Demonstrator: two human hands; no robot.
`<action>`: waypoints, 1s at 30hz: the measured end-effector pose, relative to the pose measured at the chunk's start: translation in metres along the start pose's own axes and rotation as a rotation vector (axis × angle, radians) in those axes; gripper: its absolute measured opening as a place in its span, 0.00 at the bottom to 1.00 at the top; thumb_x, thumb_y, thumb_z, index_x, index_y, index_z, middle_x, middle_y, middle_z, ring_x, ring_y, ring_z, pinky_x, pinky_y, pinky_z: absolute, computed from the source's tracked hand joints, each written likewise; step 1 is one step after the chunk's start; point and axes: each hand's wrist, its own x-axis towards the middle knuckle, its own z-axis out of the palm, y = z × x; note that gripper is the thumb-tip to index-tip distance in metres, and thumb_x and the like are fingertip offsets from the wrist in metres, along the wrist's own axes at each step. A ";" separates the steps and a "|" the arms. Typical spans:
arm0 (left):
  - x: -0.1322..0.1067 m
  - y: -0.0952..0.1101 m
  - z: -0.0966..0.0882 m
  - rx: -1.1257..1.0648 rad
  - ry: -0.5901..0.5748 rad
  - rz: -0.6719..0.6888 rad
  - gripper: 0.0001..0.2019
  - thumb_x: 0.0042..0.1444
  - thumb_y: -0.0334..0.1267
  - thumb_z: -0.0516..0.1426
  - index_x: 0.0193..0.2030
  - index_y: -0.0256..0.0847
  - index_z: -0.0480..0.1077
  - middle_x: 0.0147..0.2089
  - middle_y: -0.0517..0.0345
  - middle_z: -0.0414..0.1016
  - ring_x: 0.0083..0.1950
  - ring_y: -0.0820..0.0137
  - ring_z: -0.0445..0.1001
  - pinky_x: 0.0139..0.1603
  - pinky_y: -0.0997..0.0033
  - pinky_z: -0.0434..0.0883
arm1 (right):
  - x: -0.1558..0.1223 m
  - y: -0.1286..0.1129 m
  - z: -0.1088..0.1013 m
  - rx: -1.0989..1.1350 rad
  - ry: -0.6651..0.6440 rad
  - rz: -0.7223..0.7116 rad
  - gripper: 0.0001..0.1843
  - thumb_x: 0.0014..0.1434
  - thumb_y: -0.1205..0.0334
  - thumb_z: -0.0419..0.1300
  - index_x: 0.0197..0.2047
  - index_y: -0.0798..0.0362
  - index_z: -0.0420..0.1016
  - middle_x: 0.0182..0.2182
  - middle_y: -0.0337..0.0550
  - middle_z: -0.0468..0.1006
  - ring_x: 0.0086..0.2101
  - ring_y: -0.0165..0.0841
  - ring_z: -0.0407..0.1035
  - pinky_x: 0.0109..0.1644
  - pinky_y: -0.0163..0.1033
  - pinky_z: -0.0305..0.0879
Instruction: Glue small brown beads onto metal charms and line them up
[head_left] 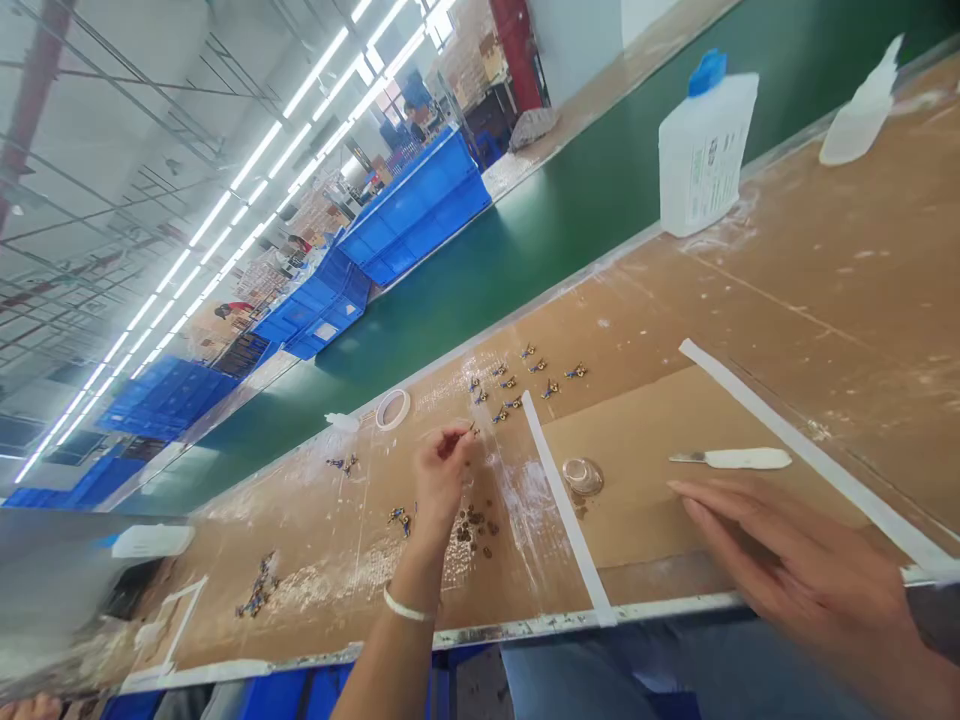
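In the head view, the two hands are kept well apart over a brown-covered bench [847, 300]. By the left hand [442, 460], a tiny piece [474, 430] appears to be pinched between thumb and forefinger; its details are too small to be made out. Such a tip grip is presumably used because so little of the piece can be grasped.

Just beyond the fingertips, small blue and gold figures [513, 402] are spread in a loose cluster, probably spaced so that each can be taken singly. Beside the left forearm, dark bits [474, 524] are gathered in a heap.

Nothing is gripped by the right hand [810, 570]: its fingers are stretched out just short of a white-handled knife [748, 458]. The knife is laid within easy reach, perhaps for that reason, on a paler sheet [637, 425] flanked by white strips [562, 510], by which its edges may be held down. A small clear dish [583, 476] is set near the left strip, between the hands. A jug [705, 160] is stood at the far edge, seemingly out of the way.
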 end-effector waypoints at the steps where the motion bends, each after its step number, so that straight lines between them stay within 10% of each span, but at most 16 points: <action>1: 0.019 0.001 0.007 0.004 -0.014 0.009 0.07 0.49 0.40 0.64 0.30 0.39 0.76 0.30 0.57 0.78 0.34 0.68 0.76 0.41 0.67 0.72 | 0.000 0.001 0.000 -0.019 -0.001 -0.051 0.09 0.65 0.65 0.61 0.47 0.45 0.78 0.36 0.35 0.82 0.34 0.31 0.78 0.46 0.37 0.74; 6: 0.075 0.005 0.039 0.027 -0.081 0.037 0.05 0.44 0.34 0.65 0.23 0.40 0.74 0.22 0.62 0.74 0.27 0.70 0.71 0.34 0.69 0.67 | 0.001 0.002 0.003 -0.069 -0.005 -0.176 0.08 0.67 0.69 0.57 0.47 0.55 0.76 0.37 0.43 0.81 0.36 0.32 0.77 0.49 0.37 0.71; 16: 0.076 -0.006 0.040 0.098 -0.106 0.078 0.06 0.44 0.38 0.67 0.22 0.40 0.78 0.23 0.58 0.76 0.27 0.67 0.72 0.34 0.66 0.67 | 0.005 0.001 0.003 -0.079 -0.007 -0.173 0.08 0.67 0.67 0.55 0.46 0.53 0.75 0.35 0.42 0.81 0.34 0.31 0.78 0.42 0.36 0.74; 24: 0.016 -0.005 -0.017 0.199 0.072 0.152 0.08 0.50 0.44 0.63 0.28 0.45 0.80 0.35 0.55 0.81 0.43 0.61 0.74 0.47 0.61 0.68 | -0.003 0.003 0.000 -0.076 -0.024 -0.130 0.08 0.66 0.66 0.58 0.47 0.51 0.76 0.36 0.40 0.81 0.36 0.32 0.78 0.50 0.37 0.71; 30: -0.048 -0.047 -0.085 0.381 0.248 0.055 0.14 0.53 0.52 0.59 0.34 0.45 0.80 0.40 0.52 0.82 0.44 0.58 0.76 0.50 0.56 0.71 | -0.012 -0.005 -0.013 -0.008 -0.140 -0.050 0.10 0.68 0.59 0.55 0.48 0.47 0.77 0.39 0.39 0.81 0.39 0.32 0.77 0.47 0.34 0.72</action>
